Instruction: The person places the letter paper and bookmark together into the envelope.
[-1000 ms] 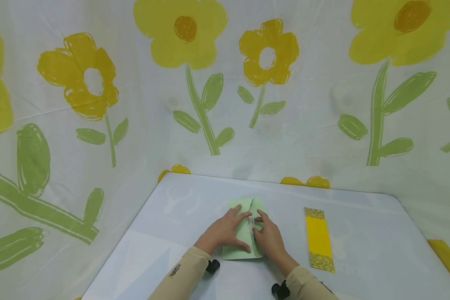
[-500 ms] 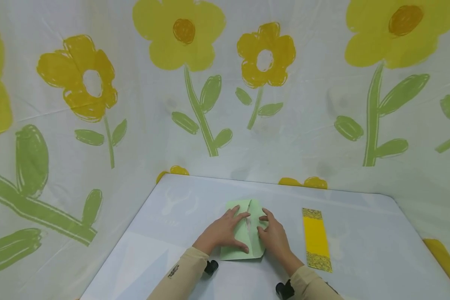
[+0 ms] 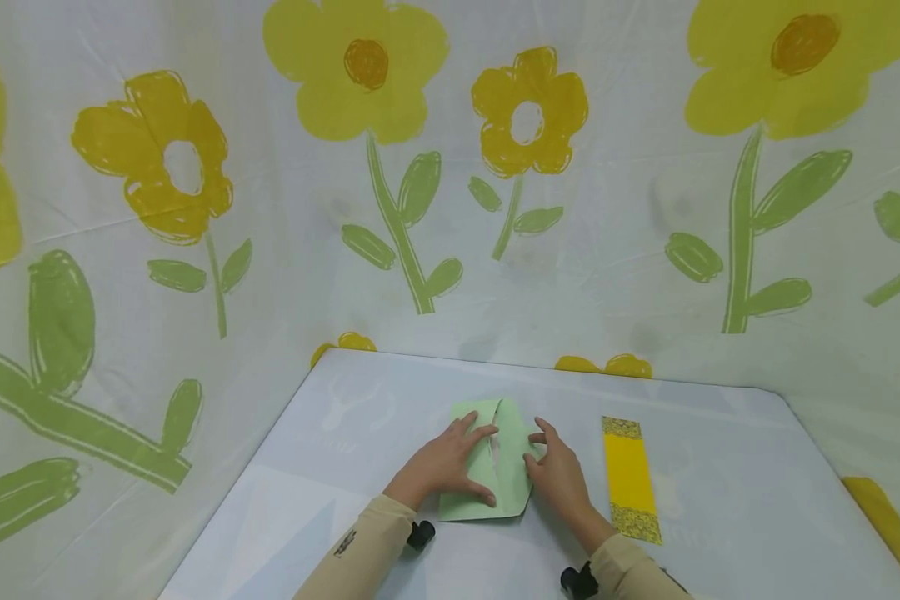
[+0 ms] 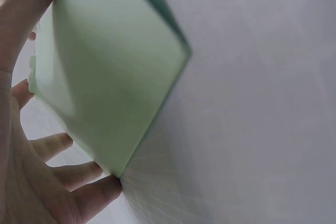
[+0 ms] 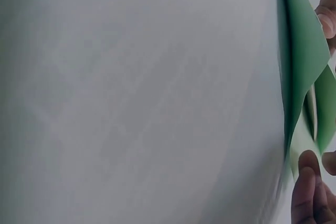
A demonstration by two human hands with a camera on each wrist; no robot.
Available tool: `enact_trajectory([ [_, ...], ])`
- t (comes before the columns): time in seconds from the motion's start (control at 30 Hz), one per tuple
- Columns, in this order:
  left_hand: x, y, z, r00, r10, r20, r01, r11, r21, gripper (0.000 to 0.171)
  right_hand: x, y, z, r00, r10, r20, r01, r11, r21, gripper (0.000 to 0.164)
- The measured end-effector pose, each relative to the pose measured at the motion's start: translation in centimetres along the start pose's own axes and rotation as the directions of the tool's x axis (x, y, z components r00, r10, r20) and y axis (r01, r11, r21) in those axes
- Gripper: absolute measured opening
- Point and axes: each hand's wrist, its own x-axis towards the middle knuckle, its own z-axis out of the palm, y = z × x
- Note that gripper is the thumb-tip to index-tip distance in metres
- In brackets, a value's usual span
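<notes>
A light green folded paper (image 3: 468, 507) lies on the table, with a lengthwise slit near its middle and something pale showing inside. My left hand (image 3: 446, 462) rests spread over its left part, thumb toward the near edge. In the left wrist view, the fingers (image 4: 79, 174) of that hand stretch along the paper's edge. My right hand (image 3: 558, 471) is at the right edge, where thumb and forefinger pinch the green paper. Seen from the right wrist, the paper's flap (image 5: 310, 45) curls up and darker green folds show beneath it.
A yellow strip (image 3: 630, 475) with speckled gold bands at both ends lies to the right of my right hand on the pale table (image 3: 742, 467). A flower-print curtain (image 3: 607, 250) stands behind the table and along its left side.
My right hand has moved from the slit in the middle to the paper's right edge, and the right part now spreads wider. The left hand keeps its place.
</notes>
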Motion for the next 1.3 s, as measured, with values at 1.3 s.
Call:
enact_trajectory([
  [1.3,0.2,-0.4,0.6,1.000,0.003,0.001,-0.003,1.000,-0.026,0.116,-0.1,2.6,-3.0,0.990,0.138,-0.032,-0.140,0.989,-0.050,0.067],
])
